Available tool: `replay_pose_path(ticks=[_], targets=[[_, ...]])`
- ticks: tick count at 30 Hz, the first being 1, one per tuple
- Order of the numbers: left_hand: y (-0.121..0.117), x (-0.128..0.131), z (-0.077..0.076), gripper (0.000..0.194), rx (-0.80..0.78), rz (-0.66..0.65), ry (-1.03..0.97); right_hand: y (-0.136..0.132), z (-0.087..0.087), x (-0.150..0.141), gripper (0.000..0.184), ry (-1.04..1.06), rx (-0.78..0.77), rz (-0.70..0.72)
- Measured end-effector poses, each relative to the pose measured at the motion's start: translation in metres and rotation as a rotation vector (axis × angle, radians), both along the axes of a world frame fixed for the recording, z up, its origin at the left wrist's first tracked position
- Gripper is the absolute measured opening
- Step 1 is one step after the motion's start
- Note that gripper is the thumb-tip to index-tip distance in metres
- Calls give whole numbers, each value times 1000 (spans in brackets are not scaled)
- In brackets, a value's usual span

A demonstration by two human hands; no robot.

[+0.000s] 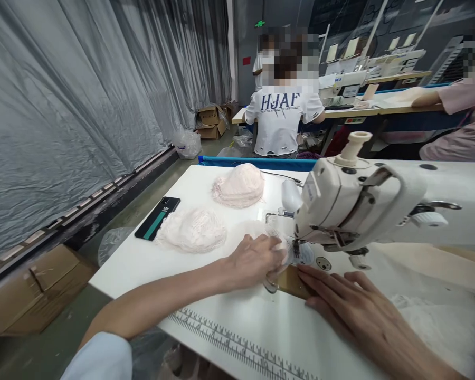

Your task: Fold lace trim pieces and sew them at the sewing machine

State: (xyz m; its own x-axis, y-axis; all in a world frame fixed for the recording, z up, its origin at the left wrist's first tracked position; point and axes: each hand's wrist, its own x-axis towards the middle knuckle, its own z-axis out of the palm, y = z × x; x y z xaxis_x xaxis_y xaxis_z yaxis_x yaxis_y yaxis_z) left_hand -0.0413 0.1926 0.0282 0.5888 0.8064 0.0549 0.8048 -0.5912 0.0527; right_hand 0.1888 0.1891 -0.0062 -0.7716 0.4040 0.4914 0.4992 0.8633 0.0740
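Note:
A white sewing machine (356,200) stands on the right, its needle and presser foot (296,248) low over the bed. Left of the needle, my left hand (257,257) has its fingers curled on a piece of sheer white fabric (277,231), partly hidden under the hand. My right hand (352,301) lies flat with fingers stretched, the fingertips at a tan plate (291,281) just in front of the needle. Two piles of pale pink lace cups sit beyond my left arm: a nearer pile (193,229) and a farther pile (241,184).
A phone (157,219) lies at the left edge of the white table (142,274). A printed ruler (237,343) runs along the front. Pale fabric (431,264) lies right of the machine. Cardboard boxes (39,290) stand on the floor. Co-workers (279,119) sit ahead.

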Motion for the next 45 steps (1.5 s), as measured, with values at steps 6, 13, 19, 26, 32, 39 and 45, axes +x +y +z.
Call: replay_pose_path(ticks=[6,13,19,26,32,39,45], targets=[[-31,-57,14,59,-22,29,47,-17,15,-20,31,12,-7,89],[-119,-40,9,30,5,77,23,-64,-9,-59,73,37,-66,130],[-150,-50,-17,56,139,-108,-128,-117,-28,-54,94,9,-61,144],[-190,-42,-56,19,594,-58,-239,-145,-42,-67,34,20,-54,74],[-225,-25,-35,15,-320,191,-751,-160,8,-42,19,-14,-752,169],[-221,-4,-50,31,-1231,472,-1192,-161,3,-17,25,-22,-1597,167],[-216,7,-50,39,-1105,526,-1245,-158,8,-7,18,76,-1665,219]])
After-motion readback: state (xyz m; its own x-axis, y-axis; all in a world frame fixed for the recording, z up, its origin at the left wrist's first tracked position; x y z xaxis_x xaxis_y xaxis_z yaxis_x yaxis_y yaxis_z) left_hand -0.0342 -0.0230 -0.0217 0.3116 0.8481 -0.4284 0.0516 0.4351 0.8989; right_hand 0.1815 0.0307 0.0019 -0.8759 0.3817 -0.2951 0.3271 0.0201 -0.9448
